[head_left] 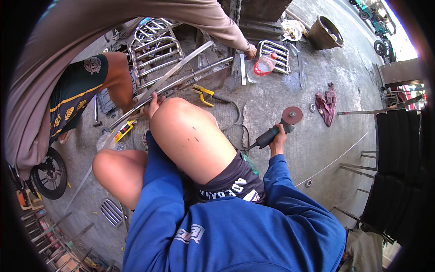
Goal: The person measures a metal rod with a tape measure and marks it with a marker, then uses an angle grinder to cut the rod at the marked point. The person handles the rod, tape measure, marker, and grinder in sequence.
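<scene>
My right hand (277, 141) is closed round the body of an angle grinder (268, 137), held off to the right of my knee. Its reddish-brown disc (292, 115) points away from me. Partly hidden behind my raised knee, my left hand (154, 106) grips a long shiny metal tube (195, 74). A flat metal bar (181, 62) crosses close above that tube. Just beyond my knee lies a yellow-jawed welding electrode holder (203, 94) with its cable. At the left another person bends over, one hand (250, 51) reaching down beside a small metal grille (274, 55).
Bent-tube metal racks (156, 56) lie at the far left. A clear bottle (263, 67) with a red cap, a dark bucket (325, 34) and a crumpled maroon cloth (326, 103) are on the concrete. Black panels (398, 154) stand at the right; a wheel (49, 173) is at the left.
</scene>
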Available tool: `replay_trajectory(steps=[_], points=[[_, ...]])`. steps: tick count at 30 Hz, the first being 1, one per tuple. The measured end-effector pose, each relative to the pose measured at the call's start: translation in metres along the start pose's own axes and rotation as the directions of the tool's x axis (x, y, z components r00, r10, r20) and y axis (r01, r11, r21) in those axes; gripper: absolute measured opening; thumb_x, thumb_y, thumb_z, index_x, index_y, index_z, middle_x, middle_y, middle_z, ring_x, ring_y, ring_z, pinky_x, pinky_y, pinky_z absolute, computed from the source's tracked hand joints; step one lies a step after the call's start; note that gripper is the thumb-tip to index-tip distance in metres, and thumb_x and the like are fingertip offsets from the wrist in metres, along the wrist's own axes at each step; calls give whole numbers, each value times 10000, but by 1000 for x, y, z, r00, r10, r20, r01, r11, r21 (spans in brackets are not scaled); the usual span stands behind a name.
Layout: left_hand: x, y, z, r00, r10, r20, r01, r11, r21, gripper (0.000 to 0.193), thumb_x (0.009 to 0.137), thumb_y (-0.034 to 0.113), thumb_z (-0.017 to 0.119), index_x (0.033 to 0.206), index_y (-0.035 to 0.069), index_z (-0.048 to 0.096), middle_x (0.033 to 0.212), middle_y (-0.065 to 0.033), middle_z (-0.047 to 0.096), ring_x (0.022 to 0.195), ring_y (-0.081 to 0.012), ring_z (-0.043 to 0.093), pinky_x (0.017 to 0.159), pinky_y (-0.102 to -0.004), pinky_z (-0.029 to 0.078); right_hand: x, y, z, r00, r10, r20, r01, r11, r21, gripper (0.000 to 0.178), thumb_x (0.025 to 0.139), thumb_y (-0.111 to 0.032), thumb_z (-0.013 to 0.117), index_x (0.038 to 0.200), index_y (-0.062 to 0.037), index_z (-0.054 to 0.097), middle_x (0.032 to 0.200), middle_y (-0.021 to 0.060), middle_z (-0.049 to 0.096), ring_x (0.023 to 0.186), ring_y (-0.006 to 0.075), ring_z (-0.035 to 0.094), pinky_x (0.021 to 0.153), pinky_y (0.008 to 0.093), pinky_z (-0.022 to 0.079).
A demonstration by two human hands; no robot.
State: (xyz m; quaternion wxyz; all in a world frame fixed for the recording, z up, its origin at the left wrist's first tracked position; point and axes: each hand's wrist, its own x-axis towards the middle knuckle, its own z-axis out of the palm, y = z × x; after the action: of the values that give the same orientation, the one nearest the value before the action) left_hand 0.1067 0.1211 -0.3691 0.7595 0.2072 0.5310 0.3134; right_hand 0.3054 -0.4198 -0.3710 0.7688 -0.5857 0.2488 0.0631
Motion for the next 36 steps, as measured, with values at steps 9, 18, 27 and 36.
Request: replay_trajectory(steps=[9,18,27,36], points=[[-28,12,22,986,151,-75,-150,988,21,359,951,215,848,1135,-14,641,791,-124,720,601,-184,663,523,-324,541,-2,9,-5,998,31,-50,-32,999,-6,267,849,-203,792,997,-15,673,846,87,652,703,256,698,675,396,606],[-7,14,9,994,81,-73,-72,991,110,294,964,246,836,1119,49,682,829,-106,736,605,-174,661,545,-298,539,13,18,-21,990,133,-36,-132,991,36,267,857,-256,772,982,-57,647,846,90,650,708,264,685,676,418,597],[-1,25,-30,973,-126,193,115,991,65,443,1061,477,663,1174,49,652,991,-105,702,934,-204,698,826,-372,605,48,48,-65,793,592,144,-597,802,-13,386,845,-368,780,983,-37,639,822,127,678,699,285,697,653,430,619],[-47,74,-56,989,-30,147,8,989,148,500,1077,467,634,1213,-11,578,1046,-141,693,990,-253,706,933,-436,617,92,70,-85,697,648,305,-707,693,142,484,851,-358,815,1076,8,593,893,152,686,770,302,740,684,420,667]])
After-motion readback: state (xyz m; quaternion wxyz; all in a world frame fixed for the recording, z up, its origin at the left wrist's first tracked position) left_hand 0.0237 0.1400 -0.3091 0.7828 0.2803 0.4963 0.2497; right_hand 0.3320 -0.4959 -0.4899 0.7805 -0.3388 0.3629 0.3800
